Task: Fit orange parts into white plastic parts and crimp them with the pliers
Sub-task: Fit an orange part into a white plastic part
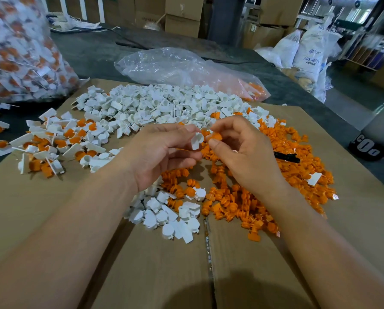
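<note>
Head view: above the middle of the cardboard-covered tabletop [79, 219], the left hand [164, 152] has its grip pinched on a white part [196, 141]. The right hand [244, 155] pinches an orange part [216, 136] just beside it. I would square the orange part to the cup, then press straight in. A black handle [286, 157], likely the pliers, lies toward the right edge.

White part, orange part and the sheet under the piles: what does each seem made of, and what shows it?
White part in the left hand: likely moulded plastic, smooth, matt. Orange part in the right hand: probably plastic, uniformly coloured. Sheet: brown cardboard, dull, with a flap seam.
</note>
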Tool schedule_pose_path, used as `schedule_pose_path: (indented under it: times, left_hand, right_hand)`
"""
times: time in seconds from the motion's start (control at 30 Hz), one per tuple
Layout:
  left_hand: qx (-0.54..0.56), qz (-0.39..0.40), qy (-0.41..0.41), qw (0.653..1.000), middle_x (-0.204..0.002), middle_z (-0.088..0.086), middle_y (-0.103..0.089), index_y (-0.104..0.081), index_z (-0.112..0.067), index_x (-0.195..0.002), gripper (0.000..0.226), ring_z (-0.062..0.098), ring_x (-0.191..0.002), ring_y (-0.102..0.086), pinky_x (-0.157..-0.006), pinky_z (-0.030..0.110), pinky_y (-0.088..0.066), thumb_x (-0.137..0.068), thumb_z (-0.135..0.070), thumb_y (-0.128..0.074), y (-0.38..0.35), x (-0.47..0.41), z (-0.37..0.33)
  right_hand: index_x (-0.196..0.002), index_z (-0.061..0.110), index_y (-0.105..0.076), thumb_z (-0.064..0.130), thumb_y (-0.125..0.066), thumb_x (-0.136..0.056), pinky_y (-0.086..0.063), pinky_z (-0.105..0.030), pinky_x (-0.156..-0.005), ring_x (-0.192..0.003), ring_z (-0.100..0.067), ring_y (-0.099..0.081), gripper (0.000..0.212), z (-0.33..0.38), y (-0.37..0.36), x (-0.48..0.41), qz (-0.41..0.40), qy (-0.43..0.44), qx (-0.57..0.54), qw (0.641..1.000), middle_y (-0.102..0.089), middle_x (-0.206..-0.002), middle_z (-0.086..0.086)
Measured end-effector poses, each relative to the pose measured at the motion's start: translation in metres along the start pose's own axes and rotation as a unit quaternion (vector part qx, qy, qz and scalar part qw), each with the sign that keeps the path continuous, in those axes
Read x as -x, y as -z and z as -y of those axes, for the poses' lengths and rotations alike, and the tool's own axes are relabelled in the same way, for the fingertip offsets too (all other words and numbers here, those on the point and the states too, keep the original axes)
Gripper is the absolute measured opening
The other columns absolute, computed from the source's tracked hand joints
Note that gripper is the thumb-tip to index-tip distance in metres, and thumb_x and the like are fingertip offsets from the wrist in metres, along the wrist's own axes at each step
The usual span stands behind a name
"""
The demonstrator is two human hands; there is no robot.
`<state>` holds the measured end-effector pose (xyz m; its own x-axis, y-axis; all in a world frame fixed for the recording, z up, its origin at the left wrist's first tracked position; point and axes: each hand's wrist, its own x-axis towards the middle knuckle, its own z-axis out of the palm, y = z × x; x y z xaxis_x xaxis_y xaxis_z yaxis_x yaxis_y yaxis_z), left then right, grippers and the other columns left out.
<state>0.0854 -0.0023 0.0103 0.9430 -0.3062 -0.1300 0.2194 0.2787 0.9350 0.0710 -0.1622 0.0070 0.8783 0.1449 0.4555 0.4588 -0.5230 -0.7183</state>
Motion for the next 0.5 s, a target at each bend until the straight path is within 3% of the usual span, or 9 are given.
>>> schedule_pose_path:
  times: [0.1,0.2,0.33,0.5]
  left_hand:
    - [-0.006,0.015,0.006,1.000,-0.068,0.008,-0.066,-0.067,-0.005,-0.082,0.025,0.016,-0.058,-0.067,-0.047,0.019,-0.053,-0.064,-0.023,-0.064,-0.0012,0.0006,0.0004]
    - [-0.012,0.020,0.009,1.000,-0.070,0.009,-0.059,-0.063,-0.002,-0.081,0.027,0.015,-0.057,-0.066,-0.048,0.018,-0.053,-0.064,-0.023,-0.064,-0.0019,0.0008,0.0001]
    - [-0.007,0.017,0.012,1.000,-0.065,0.006,-0.055,-0.062,-0.001,-0.086,0.032,0.015,-0.057,-0.066,-0.047,0.018,-0.053,-0.063,-0.023,-0.064,-0.0023,0.0015,0.0002]
    - [0.008,0.016,0.012,1.000,-0.073,0.010,-0.057,-0.062,-0.002,-0.082,0.028,0.015,-0.059,-0.067,-0.049,0.018,-0.053,-0.063,-0.022,-0.065,-0.0022,0.0011,0.0001]
  right_hand:
    - [-0.080,0.036,-0.056,0.009,-0.070,-0.079,-0.048,-0.014,-0.068,-0.074,0.004,-0.059,0.030,0.0033,-0.0003,0.0015,-0.017,0.015,-0.025,0.999,-0.061,-0.076,0.018]
    - [-0.079,0.035,-0.062,0.006,-0.072,-0.075,-0.049,-0.014,-0.068,-0.073,-0.003,-0.061,0.031,0.0059,-0.0001,0.0032,-0.037,0.046,-0.036,0.998,-0.063,-0.078,0.015]
    - [-0.088,0.037,-0.061,0.010,-0.068,-0.081,-0.050,-0.017,-0.073,-0.080,-0.003,-0.062,0.029,0.0072,-0.0010,0.0037,-0.041,0.045,-0.023,0.998,-0.063,-0.084,0.015]
    - [-0.097,0.034,-0.059,0.006,-0.065,-0.082,-0.048,-0.011,-0.073,-0.078,0.005,-0.059,0.032,0.0055,-0.0009,0.0033,-0.042,0.027,-0.015,0.999,-0.060,-0.080,0.019]
